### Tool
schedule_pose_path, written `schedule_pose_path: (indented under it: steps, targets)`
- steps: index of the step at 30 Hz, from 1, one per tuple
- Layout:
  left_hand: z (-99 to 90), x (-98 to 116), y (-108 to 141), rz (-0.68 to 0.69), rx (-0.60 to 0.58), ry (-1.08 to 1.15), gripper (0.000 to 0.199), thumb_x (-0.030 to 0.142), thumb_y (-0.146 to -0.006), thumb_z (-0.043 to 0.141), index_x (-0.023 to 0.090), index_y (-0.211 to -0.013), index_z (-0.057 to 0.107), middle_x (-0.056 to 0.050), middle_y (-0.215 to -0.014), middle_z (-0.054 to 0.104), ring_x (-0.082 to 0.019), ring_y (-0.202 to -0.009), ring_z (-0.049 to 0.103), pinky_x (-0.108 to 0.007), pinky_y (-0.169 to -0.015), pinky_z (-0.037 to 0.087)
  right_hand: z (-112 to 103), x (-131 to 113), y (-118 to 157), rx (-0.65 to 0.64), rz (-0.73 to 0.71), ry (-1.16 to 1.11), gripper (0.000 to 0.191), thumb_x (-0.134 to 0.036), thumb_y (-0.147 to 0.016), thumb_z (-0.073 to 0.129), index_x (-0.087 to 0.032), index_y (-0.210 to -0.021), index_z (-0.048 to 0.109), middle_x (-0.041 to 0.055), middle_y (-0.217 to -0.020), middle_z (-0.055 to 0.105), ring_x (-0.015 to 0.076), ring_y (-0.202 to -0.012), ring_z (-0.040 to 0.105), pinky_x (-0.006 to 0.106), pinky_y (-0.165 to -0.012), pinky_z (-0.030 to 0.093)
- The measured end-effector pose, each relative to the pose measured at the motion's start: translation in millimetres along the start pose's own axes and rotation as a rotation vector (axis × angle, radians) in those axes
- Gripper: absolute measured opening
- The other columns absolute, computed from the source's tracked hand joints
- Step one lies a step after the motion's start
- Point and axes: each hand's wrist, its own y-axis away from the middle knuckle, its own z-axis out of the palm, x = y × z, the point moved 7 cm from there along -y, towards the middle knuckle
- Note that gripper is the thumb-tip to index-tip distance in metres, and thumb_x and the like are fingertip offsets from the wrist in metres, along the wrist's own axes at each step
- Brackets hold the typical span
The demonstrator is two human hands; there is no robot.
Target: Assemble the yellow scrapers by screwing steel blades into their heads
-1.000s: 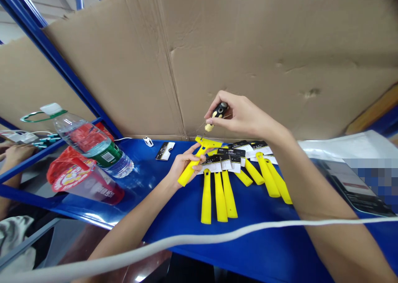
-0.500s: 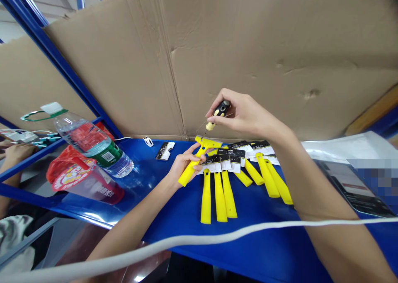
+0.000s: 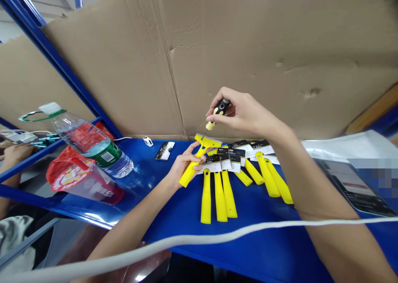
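My left hand is wrapped round the handle of a yellow scraper, its wide head tilted up and away. Above that head, my right hand holds a small screwdriver with a black and pale yellow handle, pointing down. Its shaft is too thin to make out clearly. Several more yellow handles with black and white cards lie on the blue table, to the right of and below the held scraper.
A water bottle and a red-topped cup stand at the left. A loose card and a small white object lie near the cardboard wall. A white cable crosses in front. Another person's hand shows far left.
Both hands have barely moved. The scraper's head has tilted slightly, and more of its top edge shows.
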Motion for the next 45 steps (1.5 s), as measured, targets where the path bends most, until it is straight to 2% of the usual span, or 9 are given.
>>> schedule_pose_path:
  steps: [11, 13, 17, 19, 26, 32, 37, 42, 45]
  targets:
    - [1.4, -1, 1, -0.002, -0.007, -0.01, 0.094, -0.011, -0.064, 0.066, 0.026, -0.149, 0.058, -0.016, -0.139, 0.072, -0.008, -0.073, 0.068, -0.012, -0.048, 0.041, 6, 6, -2, 0.056, 0.0, 0.07, 0.026, -0.05, -0.104, 0.078, -0.03, -0.112, 0.064, 0.0017, -0.098, 0.077, 0.0217, -0.075, 0.062, 0.041, -0.074, 0.048]
    - [1.0, -2, 0, -0.008, -0.004, -0.015, 0.092, -0.01, -0.063, 0.066, 0.028, -0.147, 0.059, -0.014, -0.138, 0.072, -0.009, -0.073, 0.069, -0.013, -0.048, 0.041, 9, 5, -2, 0.042, 0.008, 0.073, 0.026, -0.049, -0.105, 0.075, -0.03, -0.118, 0.063, 0.0037, -0.105, 0.078, 0.0238, -0.082, 0.066, 0.043, -0.078, 0.051]
    - [-1.6, -4, -1, -0.001, -0.005, -0.021, 0.085, -0.008, -0.062, 0.066, 0.028, -0.139, 0.061, -0.011, -0.135, 0.073, -0.009, -0.072, 0.068, -0.014, -0.047, 0.04, 18, -1, -2, -0.032, -0.004, -0.036, 0.033, -0.034, -0.101, 0.071, -0.029, -0.131, 0.058, 0.0099, -0.129, 0.077, 0.0281, -0.101, 0.074, 0.045, -0.084, 0.059]
    - [-3.5, -4, -2, 0.015, -0.013, -0.029, 0.081, -0.008, -0.061, 0.069, 0.027, -0.134, 0.06, -0.011, -0.133, 0.073, -0.008, -0.071, 0.066, -0.013, -0.047, 0.04, 20, -4, -2, -0.034, -0.007, -0.083, 0.036, -0.031, -0.099, 0.07, -0.029, -0.133, 0.057, 0.0107, -0.132, 0.076, 0.0285, -0.104, 0.075, 0.046, -0.086, 0.061]
    - [-3.3, -5, -3, 0.025, -0.055, -0.075, 0.081, -0.007, -0.063, 0.075, 0.027, -0.134, 0.061, -0.009, -0.132, 0.073, -0.006, -0.069, 0.063, -0.013, -0.049, 0.04, 23, -6, -3, 0.006, -0.045, -0.074, 0.035, -0.042, -0.101, 0.076, -0.03, -0.129, 0.06, 0.0051, -0.112, 0.08, 0.0272, -0.094, 0.074, 0.048, -0.089, 0.062]
    - [-3.6, -6, -2, 0.009, 0.0, -0.044, 0.089, -0.008, -0.061, 0.07, 0.03, -0.141, 0.06, -0.01, -0.131, 0.073, -0.007, -0.069, 0.062, -0.014, -0.051, 0.042, 33, -7, -3, -0.064, -0.043, -0.127, 0.049, -0.033, -0.099, 0.07, -0.03, -0.145, 0.054, 0.0106, -0.14, 0.074, 0.0288, -0.113, 0.074, 0.047, -0.096, 0.062]
    - [-4.4, -5, -1, 0.015, 0.007, -0.026, 0.09, -0.008, -0.063, 0.07, 0.03, -0.143, 0.059, -0.01, -0.133, 0.072, -0.007, -0.07, 0.063, -0.015, -0.052, 0.043, 33, -5, -4, -0.035, -0.049, -0.121, 0.047, -0.037, -0.101, 0.074, -0.028, -0.144, 0.057, 0.0071, -0.118, 0.079, 0.0272, -0.098, 0.076, 0.047, -0.093, 0.061]
    - [-5.3, -4, -2, 0.023, -0.005, -0.028, 0.092, -0.007, -0.064, 0.072, 0.031, -0.146, 0.057, -0.006, -0.119, 0.072, -0.007, -0.066, 0.06, -0.014, -0.05, 0.039, 34, -4, -3, -0.054, -0.047, -0.14, 0.05, -0.027, -0.097, 0.071, -0.029, -0.144, 0.054, 0.0115, -0.136, 0.074, 0.029, -0.112, 0.075, 0.048, -0.097, 0.063]
    - [-4.4, -3, -1, 0.032, -0.008, -0.04, 0.092, -0.007, -0.065, 0.071, 0.033, -0.147, 0.057, -0.004, -0.116, 0.071, -0.007, -0.067, 0.061, -0.014, -0.051, 0.04, 33, -3, -4, -0.05, -0.037, -0.15, 0.047, -0.028, -0.098, 0.071, -0.029, -0.142, 0.056, 0.0096, -0.128, 0.077, 0.0283, -0.106, 0.076, 0.048, -0.095, 0.064]
